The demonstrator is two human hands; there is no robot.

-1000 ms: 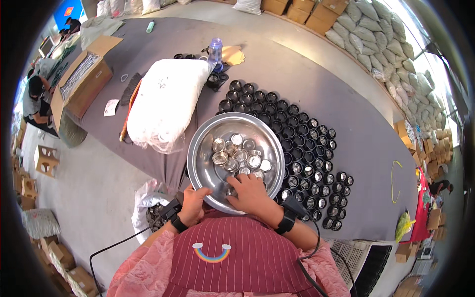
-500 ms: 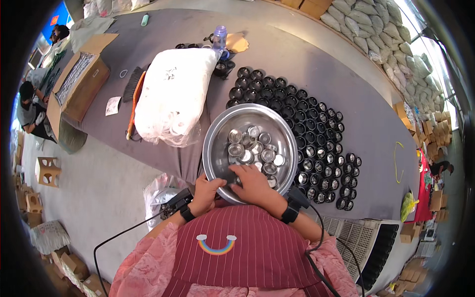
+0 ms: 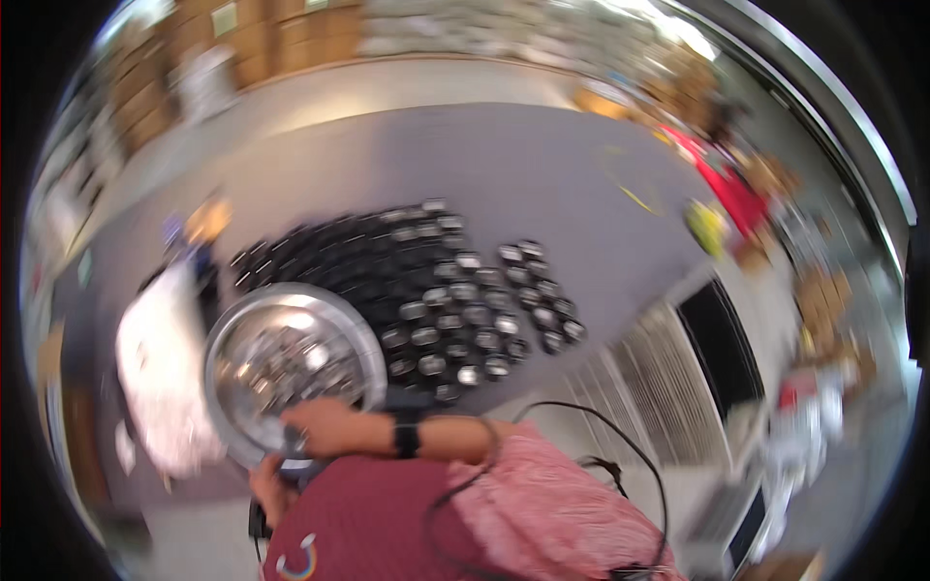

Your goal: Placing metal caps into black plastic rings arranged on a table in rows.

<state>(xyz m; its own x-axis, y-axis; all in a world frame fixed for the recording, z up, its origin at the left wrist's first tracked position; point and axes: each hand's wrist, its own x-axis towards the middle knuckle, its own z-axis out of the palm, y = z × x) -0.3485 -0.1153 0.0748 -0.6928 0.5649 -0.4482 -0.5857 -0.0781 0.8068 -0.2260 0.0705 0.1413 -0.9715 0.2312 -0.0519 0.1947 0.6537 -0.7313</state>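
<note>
A wide steel bowl (image 3: 221, 324) stands on the grey-covered table, close in front of me. Inside it lie several small round silvery metal pieces (image 3: 291, 353), smeared by motion. My right hand (image 3: 325, 426) reaches over the bowl's near edge, its fingers too blurred to read. Just below, my left hand (image 3: 274, 489) is at the near left rim; its grip does not show. Rows of small round black cups (image 3: 426, 290), some with shiny silvery insides, spread beyond the bowl and to its right.
A large white plastic bag (image 3: 165, 373) lies left of the bowl. Stacked light crates (image 3: 630, 378) stand off the table's right side. A yellow-green bag (image 3: 707, 228) sits at the far right table edge. Dark cables run by my right arm.
The view has swung to the right, so the bowl, bag and black cups appear farther left. My right hand has drawn back from the bowl's middle toward its near edge.
</note>
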